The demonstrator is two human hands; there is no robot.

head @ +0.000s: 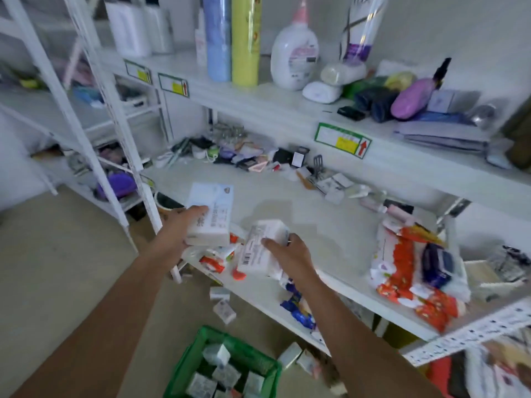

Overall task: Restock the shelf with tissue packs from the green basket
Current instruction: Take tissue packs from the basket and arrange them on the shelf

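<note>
My left hand [184,225] grips a white and pale blue tissue pack [211,215] over the front left corner of the white shelf [316,225]. My right hand [287,254] holds a second white tissue pack [263,245] just to its right, above small red and white packs [218,258] lying on the shelf edge. The green basket [230,369] sits on the floor below, with several grey-white tissue packs inside. Three loose tissue packs lie on the floor next to the basket.
Red-printed tissue bundles [408,277] and a dark blue pack lie at the shelf's right end. Small clutter fills the shelf's back. The upper shelf carries a blue roll, a yellow roll [245,38] and bottles. White rack posts [120,133] stand at left.
</note>
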